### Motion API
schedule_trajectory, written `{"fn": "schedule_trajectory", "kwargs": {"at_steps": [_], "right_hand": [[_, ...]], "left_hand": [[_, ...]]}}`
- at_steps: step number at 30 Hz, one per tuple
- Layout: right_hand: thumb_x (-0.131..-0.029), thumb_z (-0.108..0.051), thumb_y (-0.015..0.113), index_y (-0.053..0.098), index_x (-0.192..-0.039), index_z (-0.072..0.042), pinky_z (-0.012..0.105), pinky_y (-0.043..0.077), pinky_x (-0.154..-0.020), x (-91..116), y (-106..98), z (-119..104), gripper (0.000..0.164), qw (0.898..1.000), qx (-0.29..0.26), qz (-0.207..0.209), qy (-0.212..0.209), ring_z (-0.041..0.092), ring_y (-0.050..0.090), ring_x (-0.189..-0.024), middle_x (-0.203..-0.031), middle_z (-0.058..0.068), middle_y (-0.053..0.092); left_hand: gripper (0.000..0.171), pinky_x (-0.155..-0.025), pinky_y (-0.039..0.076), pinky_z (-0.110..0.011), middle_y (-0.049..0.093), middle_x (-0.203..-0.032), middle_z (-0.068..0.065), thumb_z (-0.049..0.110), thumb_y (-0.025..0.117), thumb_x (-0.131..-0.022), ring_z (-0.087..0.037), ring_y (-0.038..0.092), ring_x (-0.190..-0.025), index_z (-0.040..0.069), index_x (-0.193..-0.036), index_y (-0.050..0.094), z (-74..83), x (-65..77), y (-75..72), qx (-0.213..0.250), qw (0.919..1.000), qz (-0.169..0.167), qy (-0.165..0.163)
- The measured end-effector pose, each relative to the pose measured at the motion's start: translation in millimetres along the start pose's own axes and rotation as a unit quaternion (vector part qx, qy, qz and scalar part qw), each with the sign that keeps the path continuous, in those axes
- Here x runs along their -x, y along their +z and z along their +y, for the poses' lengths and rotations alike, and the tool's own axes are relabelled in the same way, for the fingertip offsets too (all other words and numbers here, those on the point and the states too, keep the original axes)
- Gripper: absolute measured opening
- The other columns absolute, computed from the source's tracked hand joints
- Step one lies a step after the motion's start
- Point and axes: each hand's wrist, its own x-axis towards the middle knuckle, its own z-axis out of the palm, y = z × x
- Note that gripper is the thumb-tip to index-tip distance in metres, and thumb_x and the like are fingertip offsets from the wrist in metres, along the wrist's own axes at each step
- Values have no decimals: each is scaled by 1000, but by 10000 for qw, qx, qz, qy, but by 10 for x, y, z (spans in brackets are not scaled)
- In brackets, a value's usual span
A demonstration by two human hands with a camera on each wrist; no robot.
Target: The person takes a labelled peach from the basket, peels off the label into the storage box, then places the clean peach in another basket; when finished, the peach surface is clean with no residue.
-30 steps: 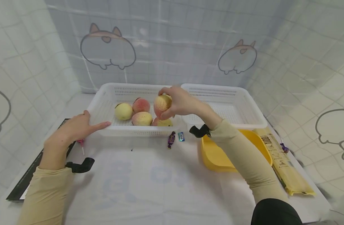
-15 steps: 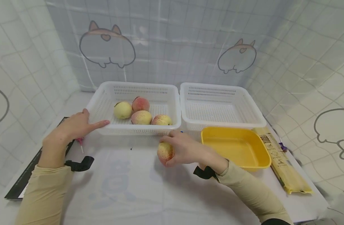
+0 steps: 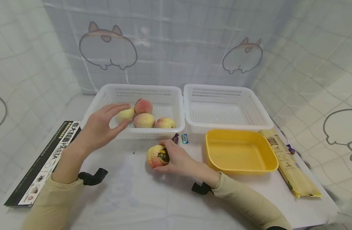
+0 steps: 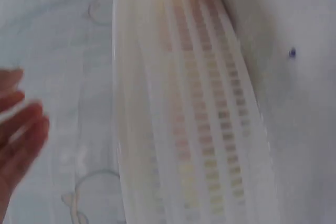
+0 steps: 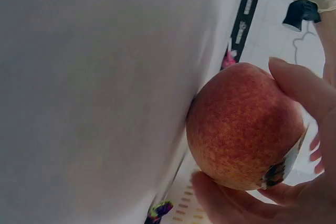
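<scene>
My right hand (image 3: 179,161) grips a yellow and red peach (image 3: 154,156) with a dark label, low over the white table in front of the left basket. In the right wrist view, thumb and fingers curve round that peach (image 5: 244,124), whose red side faces the camera. My left hand (image 3: 98,127), fingers spread and apart from the thumb, is over the near left part of the left white basket (image 3: 167,92). Its fingers partly cover a pale peach (image 3: 126,115). Three more peaches, including a red peach (image 3: 143,106), lie in that basket.
A second white basket (image 3: 217,113) stands at the right, behind a yellow tub (image 3: 240,153). A yellow packet (image 3: 294,169) lies right of the tub, a black and white pasta box (image 3: 46,163) at the left. Small wrapped candies (image 3: 184,138) lie before the baskets.
My right hand has carried the peach out of the left basket, down to the table front and then leftward. My left hand has left the basket rim and moved right, over the basket.
</scene>
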Motion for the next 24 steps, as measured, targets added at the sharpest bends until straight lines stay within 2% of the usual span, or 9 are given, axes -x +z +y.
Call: {"fn": "schedule_trajectory", "kwargs": {"at_steps": [1,3,5,7,10,13,17,20,24], "right_hand": [[-74,-47,87,45,-134,-14,31,50,-95,-3,14,-5,80,10000,20,19,-18,14,57,-108,-123,0,55],[-72,-51,87,47,-134,-15,31,50,-95,-11,22,-16,82,10000,36,43,-47,13,57,-108,-123,-1,55],[-70,-53,88,49,-135,-17,30,50,-94,-19,17,-19,84,9999,63,45,-79,12,56,-107,-122,-2,54],[-68,-53,89,51,-136,-19,28,50,-91,-22,6,-18,84,10000,35,-14,-81,12,55,-105,-120,-3,52],[-66,-52,90,53,-137,-21,26,49,-88,-20,-6,-6,86,9999,-50,-115,-27,11,52,-102,-116,-3,49],[-65,-53,91,54,-137,-21,26,48,-88,-14,-8,6,87,9996,-195,-166,103,12,52,-103,-118,-2,48],[-64,-55,90,48,-141,-16,29,48,-97,-9,-56,2,96,9986,-200,-390,282,13,53,-113,-131,0,51],[-66,-52,90,45,-144,-14,32,47,-101,9,-160,-22,98,9971,-146,-686,306,16,54,-119,-138,1,51],[-78,-37,87,54,-138,-12,35,52,-93,30,-297,-47,73,9973,-414,-598,64,22,58,-114,-132,4,55]], "left_hand": [[34,-91,53,-40,70,-116,-6,10,79,-85,-22,66,-106,7,-117,69,49,-2,41,191,9994,-52,284],[23,-79,54,-32,72,-99,3,14,81,-84,-13,66,-88,13,-105,72,144,8,106,567,9952,-583,551],[22,-78,55,-33,71,-98,7,23,81,-85,-10,65,-86,16,-104,71,214,28,175,852,9849,-1461,376],[33,-84,54,-37,70,-105,8,35,80,-85,-11,66,-94,17,-110,70,253,50,261,969,9675,-2337,7],[47,-90,53,-42,70,-112,9,46,81,-81,-15,65,-101,19,-118,69,253,65,430,1111,9426,-3138,-244],[48,-89,52,-39,69,-108,16,51,82,-77,-12,64,-98,25,-116,70,231,67,584,1242,9352,-3311,-202],[44,-86,52,-36,68,-102,18,53,81,-77,-8,62,-94,27,-111,70,201,68,680,1269,9381,-3217,-214],[41,-86,52,-37,68,-102,16,50,82,-78,-8,62,-94,26,-109,70,163,70,686,1390,9357,-3234,-231],[41,-88,52,-40,68,-105,14,41,84,-79,-9,63,-95,24,-113,67,108,73,658,1718,9263,-3347,-211]]}}
